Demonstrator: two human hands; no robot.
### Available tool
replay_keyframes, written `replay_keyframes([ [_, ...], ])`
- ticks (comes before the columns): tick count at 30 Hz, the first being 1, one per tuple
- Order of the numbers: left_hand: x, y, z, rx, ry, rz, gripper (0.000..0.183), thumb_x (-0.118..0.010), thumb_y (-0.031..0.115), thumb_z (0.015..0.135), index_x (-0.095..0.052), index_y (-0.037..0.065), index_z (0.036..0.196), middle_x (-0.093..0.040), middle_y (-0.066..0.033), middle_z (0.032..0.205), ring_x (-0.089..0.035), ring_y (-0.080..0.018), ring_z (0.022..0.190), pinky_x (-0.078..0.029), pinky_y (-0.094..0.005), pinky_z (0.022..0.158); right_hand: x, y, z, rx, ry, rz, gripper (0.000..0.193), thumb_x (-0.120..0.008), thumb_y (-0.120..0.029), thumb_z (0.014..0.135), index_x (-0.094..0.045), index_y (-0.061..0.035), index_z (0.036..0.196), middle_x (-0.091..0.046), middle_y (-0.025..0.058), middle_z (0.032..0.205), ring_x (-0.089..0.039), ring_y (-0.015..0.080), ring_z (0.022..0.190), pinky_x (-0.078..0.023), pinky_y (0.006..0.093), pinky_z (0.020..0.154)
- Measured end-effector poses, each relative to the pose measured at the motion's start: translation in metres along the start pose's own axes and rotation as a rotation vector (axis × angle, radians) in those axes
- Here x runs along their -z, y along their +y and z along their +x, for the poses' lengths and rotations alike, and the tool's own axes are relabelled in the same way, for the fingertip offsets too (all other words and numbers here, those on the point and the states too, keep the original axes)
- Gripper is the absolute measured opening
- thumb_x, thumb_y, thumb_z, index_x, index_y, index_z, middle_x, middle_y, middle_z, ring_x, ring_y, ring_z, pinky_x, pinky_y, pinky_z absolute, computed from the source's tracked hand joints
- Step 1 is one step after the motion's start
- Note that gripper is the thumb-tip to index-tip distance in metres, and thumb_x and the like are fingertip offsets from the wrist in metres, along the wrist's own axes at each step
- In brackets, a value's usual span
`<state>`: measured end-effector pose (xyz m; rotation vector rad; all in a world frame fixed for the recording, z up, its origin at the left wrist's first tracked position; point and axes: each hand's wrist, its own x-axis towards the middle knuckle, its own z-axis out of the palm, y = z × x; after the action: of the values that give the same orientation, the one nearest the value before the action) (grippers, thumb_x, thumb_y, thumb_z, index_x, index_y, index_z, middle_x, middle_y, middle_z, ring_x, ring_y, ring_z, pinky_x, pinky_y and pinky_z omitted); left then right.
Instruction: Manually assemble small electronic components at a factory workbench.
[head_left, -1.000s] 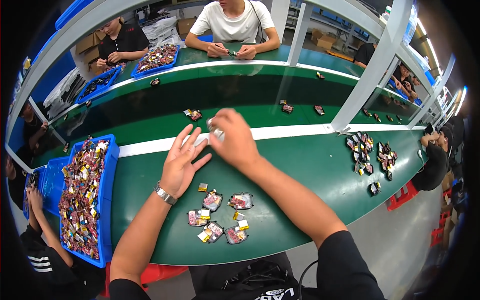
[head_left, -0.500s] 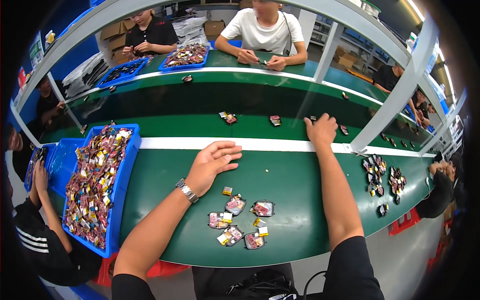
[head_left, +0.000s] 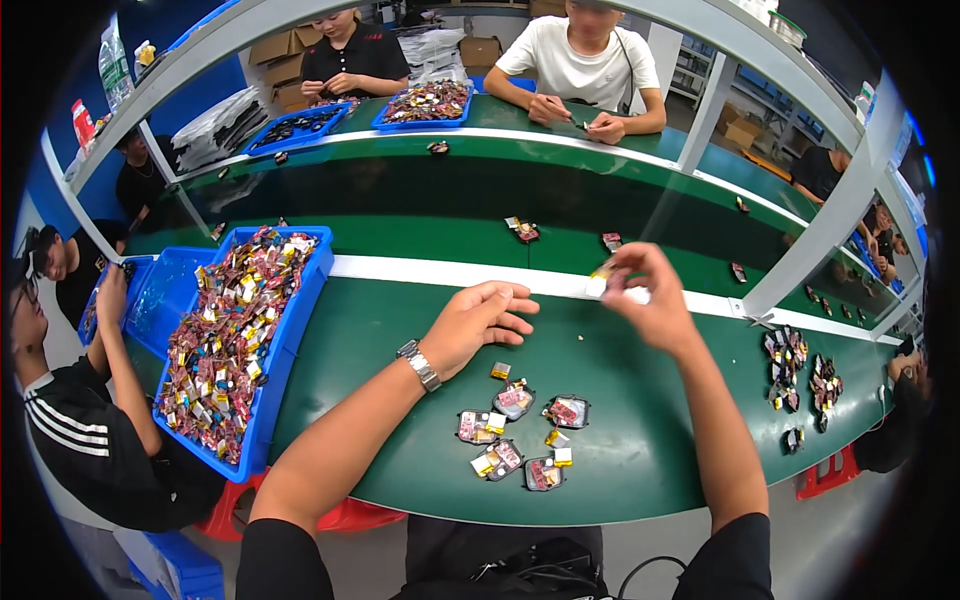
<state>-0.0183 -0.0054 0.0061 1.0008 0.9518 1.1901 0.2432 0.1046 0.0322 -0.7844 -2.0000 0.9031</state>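
My right hand (head_left: 652,302) is over the white rail, thumb and fingers pinched on a small electronic module (head_left: 602,275) with a yellow-and-silver part; the fingers cover much of it. My left hand (head_left: 478,328) hovers above the green bench (head_left: 400,310), fingers apart and holding nothing, a metal watch on its wrist. Below it lies a loose group of black-framed modules with reddish boards, among them one module (head_left: 568,411) at the group's right and another module (head_left: 545,474) nearest me. A small yellow-and-silver battery (head_left: 501,370) sits at the group's top.
A blue tray (head_left: 322,262) heaped with modules stands at the left, near a co-worker. Beyond the white rail (head_left: 450,272), spaced modules (head_left: 522,230) lie on a green belt. More modules (head_left: 785,365) are piled at the right. Metal frame posts (head_left: 800,235) rise there. Co-workers sit opposite.
My right hand has come back from the belt to the rail, now with a module in its fingers. My left hand stays open above the bench. The whole view has shifted.
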Motion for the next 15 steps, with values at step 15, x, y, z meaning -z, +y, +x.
replay_keyframes([
  [15, -0.008, -0.005, -0.008, 0.138, -0.181, -0.117, 0.042, -0.053, 0.018, 0.100, -0.046, 0.000, 0.136, -0.057, -0.0117, 0.128, -0.060, -0.0190, 0.112, -0.052, -0.0368, 0.096, -0.056, -0.056, -0.036, 0.306, -0.218, -0.271, 0.050, -0.077, -0.006, 0.070, -0.061, -0.0079, 0.118, -0.055, 0.0096, 0.126, -0.048, 0.0311, 0.120, -0.042, 0.0416, 0.101],
])
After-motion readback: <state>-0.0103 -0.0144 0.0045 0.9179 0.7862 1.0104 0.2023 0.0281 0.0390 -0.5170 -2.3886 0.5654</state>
